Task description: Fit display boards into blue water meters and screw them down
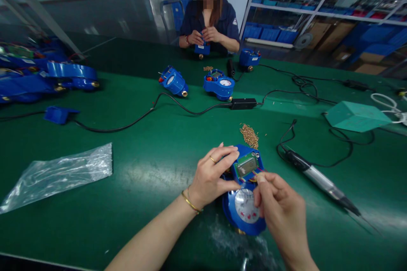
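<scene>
Before me on the green table lies a blue water meter (228,209) with a round white dial. Its upper box stands uncovered, showing a circuit board with a small grey display (247,167). My left hand (211,173) grips this box from the left, fingers over its top edge and thumb along the lower edge. At the box's lower right corner, my right hand (281,207) pinches thin coloured wires (253,179) between thumb and forefinger. Just beyond the meter is a pile of small brass screws (249,136).
An electric screwdriver (321,178) lies at the right, its cord near a green box (356,116). Across the table a person holds another meter (202,48). More meters (173,80) stand midway; several crowd the left. A plastic bag (63,173) lies front left.
</scene>
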Demonstrator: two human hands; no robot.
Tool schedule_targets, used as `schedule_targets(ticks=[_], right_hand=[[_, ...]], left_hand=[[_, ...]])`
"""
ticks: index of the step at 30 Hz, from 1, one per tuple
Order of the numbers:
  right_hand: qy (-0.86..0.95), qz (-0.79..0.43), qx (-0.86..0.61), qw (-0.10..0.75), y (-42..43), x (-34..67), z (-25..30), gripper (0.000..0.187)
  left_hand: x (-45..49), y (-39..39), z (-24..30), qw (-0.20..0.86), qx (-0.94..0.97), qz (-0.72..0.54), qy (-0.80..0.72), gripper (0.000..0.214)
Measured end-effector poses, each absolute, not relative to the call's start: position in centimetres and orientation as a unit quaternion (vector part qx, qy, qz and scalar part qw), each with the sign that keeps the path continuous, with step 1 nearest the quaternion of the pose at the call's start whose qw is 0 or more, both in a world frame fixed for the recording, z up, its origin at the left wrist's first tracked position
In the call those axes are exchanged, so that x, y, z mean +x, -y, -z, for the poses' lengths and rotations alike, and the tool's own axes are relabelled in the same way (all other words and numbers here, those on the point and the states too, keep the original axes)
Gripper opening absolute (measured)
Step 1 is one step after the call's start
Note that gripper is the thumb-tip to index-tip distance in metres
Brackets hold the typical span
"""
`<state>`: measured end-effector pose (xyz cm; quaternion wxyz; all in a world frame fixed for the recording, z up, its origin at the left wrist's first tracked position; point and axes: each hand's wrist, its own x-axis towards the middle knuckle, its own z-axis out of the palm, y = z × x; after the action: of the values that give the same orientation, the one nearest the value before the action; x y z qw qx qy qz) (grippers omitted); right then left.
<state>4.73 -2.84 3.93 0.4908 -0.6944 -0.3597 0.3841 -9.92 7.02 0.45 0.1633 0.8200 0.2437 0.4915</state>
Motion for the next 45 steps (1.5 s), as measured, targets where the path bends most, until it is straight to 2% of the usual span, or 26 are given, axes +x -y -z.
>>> schedule_targets(ticks=[13,17,31,40,45], right_hand=[[0.4,-0.377,-0.688,0.473,3.1,5.0,-4.0,0.037],[0.391,-0.356,-0.706,0.47,3.1,4.8,-4.4,0.035],[0.373,-0.401,-0.688,0.476,2.7,4.9,-4.0,0.04],[0.403,-0.285,-0.724,0.483,2.8,3.8,-3.3,0.037],[0.439,-0.238,-0.727,0.472,2.8,3.5,-3.1,0.032]], left_hand=[[-9.9,-7.0,-0.2,0.207,0.807,-0.493,-0.252,0.067],[-9.7,-6.7,-0.3,0.234,0.789,-0.494,-0.28,0.066],[-9.1,-6.1,-1.0,0.323,0.731,-0.494,-0.342,0.058],[-9.3,-7.0,-1.1,0.506,0.694,-0.431,-0.277,0.059],[-9.4,-7.2,-1.8,0.497,0.717,-0.39,-0.296,0.06]])
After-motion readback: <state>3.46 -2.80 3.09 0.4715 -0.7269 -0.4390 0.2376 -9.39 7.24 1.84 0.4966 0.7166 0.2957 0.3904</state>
